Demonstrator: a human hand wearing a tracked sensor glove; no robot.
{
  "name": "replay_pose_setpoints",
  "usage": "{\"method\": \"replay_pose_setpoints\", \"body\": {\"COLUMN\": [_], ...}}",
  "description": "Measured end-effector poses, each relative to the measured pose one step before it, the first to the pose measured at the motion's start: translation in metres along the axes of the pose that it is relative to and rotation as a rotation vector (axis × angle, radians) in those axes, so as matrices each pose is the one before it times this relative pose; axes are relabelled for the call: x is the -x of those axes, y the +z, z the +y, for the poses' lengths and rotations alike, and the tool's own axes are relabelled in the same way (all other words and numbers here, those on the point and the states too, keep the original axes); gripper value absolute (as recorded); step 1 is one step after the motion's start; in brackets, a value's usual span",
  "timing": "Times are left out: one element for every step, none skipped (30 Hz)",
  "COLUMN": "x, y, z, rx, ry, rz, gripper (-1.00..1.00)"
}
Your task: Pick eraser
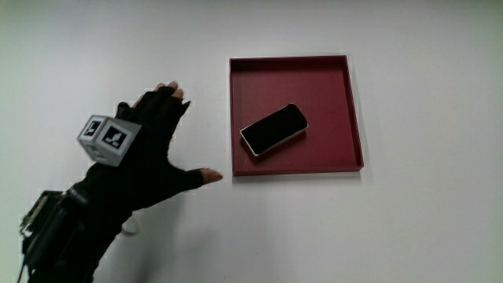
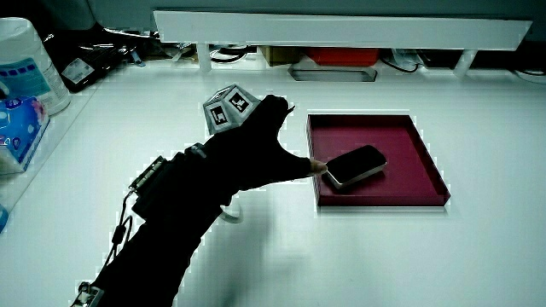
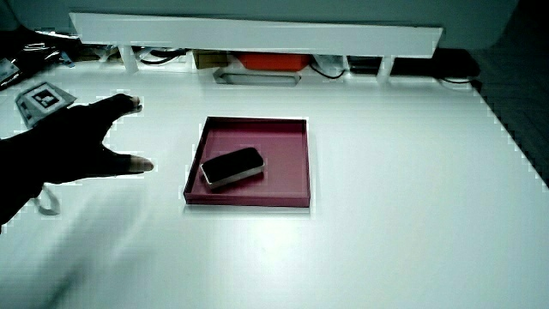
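A dark red square tray lies on the white table. In it lies a black slab with a pale rim, the eraser, set at a slant. The gloved hand hovers over the bare table beside the tray, fingers spread and holding nothing. Its thumb tip points toward the tray's near corner, a short gap away. A patterned cube sits on the back of the hand.
A low white partition runs along the table's edge farthest from the person, with cables and boxes under it. A white canister and a blue packet stand at the table's edge in a side view.
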Motion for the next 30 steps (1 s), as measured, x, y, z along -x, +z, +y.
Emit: {"method": "replay_pose_setpoints", "body": {"x": [-0.00233,-0.00131,-0.00129,-0.00128,0.00225,-0.00073,-0.00087,-0.00101,-0.00017,-0.00103,-0.00318,-0.00317,0.00001,-0.00095,0.00085,0.00069,0.00331,0.00226,0.00367,0.00085,-0.00771,-0.003,-0.00137,-0.00167,-0.00117,0.00053,0.00183,-0.00461,-0.00009,-0.00171], "y": [-0.00298,-0.00253,-0.00248,-0.00243,-0.00375,-0.00301,-0.00296,-0.00291,-0.00309,-0.00211,-0.00032,-0.00016,-0.00179,-0.00118,-0.00212,-0.00206,-0.00445,-0.00407,-0.0054,-0.00481,0.00006,-0.00276,-0.00332,-0.00237,-0.00245,-0.00415,-0.00454,0.00076,-0.0023,-0.00088], "z": [0.00473,0.00531,0.00534,0.00537,0.00788,0.00488,0.00489,0.00489,0.00576,0.00604,0.00335,0.00337,0.00406,0.00314,0.00349,0.00373,0.00596,0.00584,0.00762,0.00488,-0.00265,0.00081,0.00201,0.00094,0.001,0.00308,0.00431,-0.0009,0.00231,0.00064], "rx": [0.00889,0.00427,0.00427,0.00427,-0.00317,0.00556,0.00556,0.00556,-0.00361,-0.01416,0.0035,0.0035,-0.00369,0.00465,-0.0002,0.0126,-0.00293,0.00423,-0.01695,-0.00678,0.00052,0.00426,-0.00129,-0.00472,0.00421,0.00582,-0.00929,0.00859,-0.00824,-0.00082], "ry": [-0.01611,-0.01253,-0.01253,-0.01253,-0.07484,0.0142,0.0142,0.0142,0.01383,-0.05297,-0.00573,-0.00573,-0.00934,-0.00645,0.01325,0.01467,-0.00077,-0.00653,-0.04133,-0.01626,0.05552,0.00755,-0.01107,0.01091,0.01662,-0.00342,-0.00183,0.01825,0.00116,0.01308], "rz": [-0.01319,0.02059,0.02059,0.02059,-0.00583,0.02305,0.02305,0.02305,0.0218,0.04052,0.04721,0.04721,0.00577,0.01308,-0.00167,0.01147,-0.026,-0.00532,0.01682,0.03073,0.01717,0.0031,0.01619,0.00941,0.00084,-0.0106,0.01859,0.01316,0.01168,0.00406], "gripper": [0.0,0.0,0.0,0.0,0.0,0.0,0.0,0.0,0.0,0.0,0.0,0.0,0.0,0.0,0.0,0.0,0.0,0.0,0.0,0.0,0.0,0.0,0.0,0.0,0.0,0.0,0.0,0.0,0.0,0.0]}}
